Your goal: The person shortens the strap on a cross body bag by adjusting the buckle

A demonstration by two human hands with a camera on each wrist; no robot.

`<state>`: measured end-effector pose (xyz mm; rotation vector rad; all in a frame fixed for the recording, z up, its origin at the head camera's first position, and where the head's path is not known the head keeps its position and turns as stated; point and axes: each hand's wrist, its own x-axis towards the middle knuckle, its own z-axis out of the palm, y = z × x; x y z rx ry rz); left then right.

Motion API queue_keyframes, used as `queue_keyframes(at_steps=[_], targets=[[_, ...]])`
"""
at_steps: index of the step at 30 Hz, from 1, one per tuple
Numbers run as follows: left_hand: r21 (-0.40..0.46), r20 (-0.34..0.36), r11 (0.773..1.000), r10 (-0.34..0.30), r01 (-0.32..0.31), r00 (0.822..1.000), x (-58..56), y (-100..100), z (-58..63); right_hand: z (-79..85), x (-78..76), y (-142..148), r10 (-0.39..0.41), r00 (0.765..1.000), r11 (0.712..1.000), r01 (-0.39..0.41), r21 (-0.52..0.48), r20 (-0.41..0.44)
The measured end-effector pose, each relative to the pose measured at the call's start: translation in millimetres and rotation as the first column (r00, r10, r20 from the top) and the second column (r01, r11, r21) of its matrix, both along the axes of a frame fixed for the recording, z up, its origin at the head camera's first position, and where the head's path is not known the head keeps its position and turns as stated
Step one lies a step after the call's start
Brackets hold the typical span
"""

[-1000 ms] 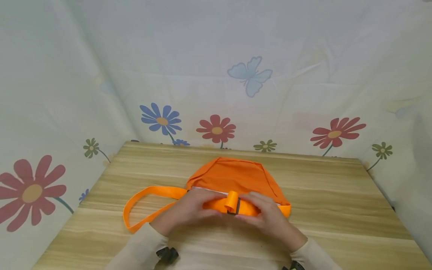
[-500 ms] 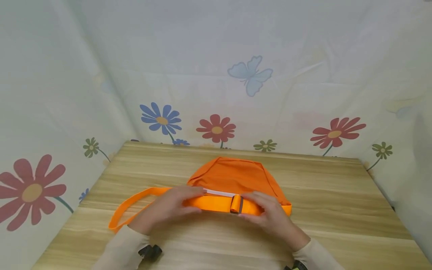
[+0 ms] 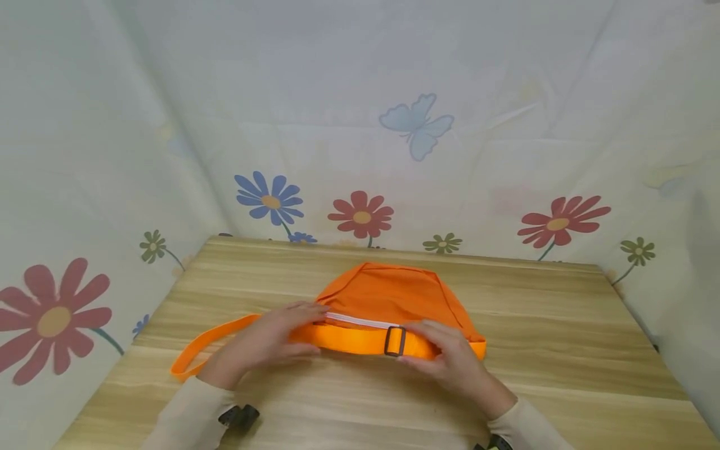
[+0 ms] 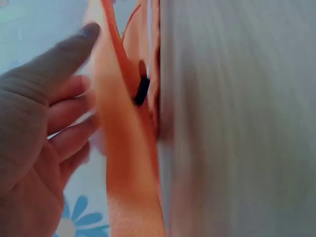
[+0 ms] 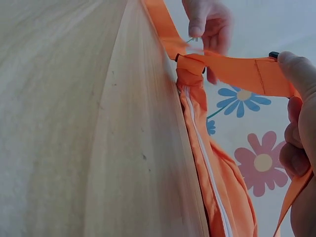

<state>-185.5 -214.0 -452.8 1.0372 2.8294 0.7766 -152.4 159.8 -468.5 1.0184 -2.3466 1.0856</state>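
Note:
An orange fabric bag (image 3: pixel 390 290) lies on the table, its white zipper (image 3: pixel 362 321) running along the near side. An orange strap (image 3: pixel 351 339) stretches between both hands in front of the zipper. On the strap sits a dark slider buckle (image 3: pixel 395 341), flat against the webbing. My right hand (image 3: pixel 458 369) pinches the strap just right of the buckle, thumb below and fingers above. Farther left, my left hand (image 3: pixel 259 344) is loosely around the strap; in the left wrist view its thumb (image 4: pixel 74 49) is against the webbing (image 4: pixel 121 148), with fingers behind it.
A strap loop (image 3: pixel 194 350) extends left of my left hand on the wooden table (image 3: pixel 562 350). Flower-printed white cloth (image 3: pixel 478 187) hangs behind the table and along both sides.
My left hand has moved left along the strap, away from the buckle. The small webbing loop standing up at the buckle has flattened. My right hand has barely moved.

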Motion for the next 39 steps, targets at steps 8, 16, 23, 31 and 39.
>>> queue_keyframes(at_steps=[8,16,23,31,39], targets=[[0.116,-0.081,0.990,-0.076,0.085,0.994,4.0,49,-8.8,-2.5,-1.1,-1,0.033,0.999,0.999,-0.033,-0.016,0.009],[0.119,0.103,0.985,-0.140,0.128,0.985,13.3,94,-6.1,-1.7,2.6,-5,0.057,0.998,0.998,-0.057,-0.008,0.001],[0.110,0.185,0.991,-0.097,0.078,0.978,14.7,103,-1.9,2.1,5.5,-2,0.029,0.998,0.999,-0.031,0.041,0.057],[0.156,0.107,0.985,-0.087,0.070,0.990,9.1,96,3.0,8.1,-3.3,12,0.065,0.996,0.994,-0.059,0.089,-0.066],[0.252,0.079,0.966,-0.074,0.051,0.994,9.7,95,3.7,13.2,-6.7,13,0.120,0.987,0.993,-0.119,0.023,-0.105]])
